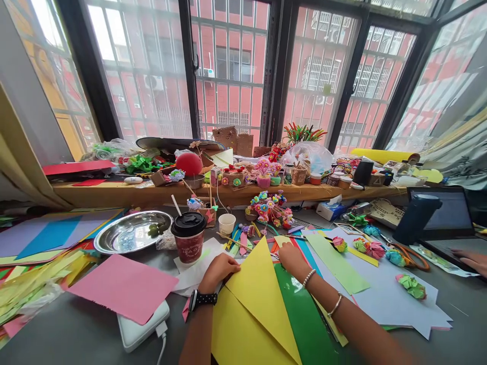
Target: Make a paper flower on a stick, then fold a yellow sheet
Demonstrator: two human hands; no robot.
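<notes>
A large sheet of yellow paper (251, 304), folded into a point at the top, lies in front of me. My left hand (220, 269), with a dark watch on its wrist, pinches the left edge of this sheet. My right hand (292, 258) is curled closed just right of the fold's tip, by the top of a glossy green sheet (300, 309). What its fingers hold, if anything, is hidden. Coloured paper strips (239, 241) lie beyond both hands.
Left are a pink sheet (125, 286) on a white power bank (142, 329), a lidded cup (189, 238) and a metal plate (133, 238). Right are white paper (395, 299), paper flowers (413, 286), scissors (411, 256) and a tumbler (416, 220). Another person's hand (472, 261) rests by a laptop (449, 203).
</notes>
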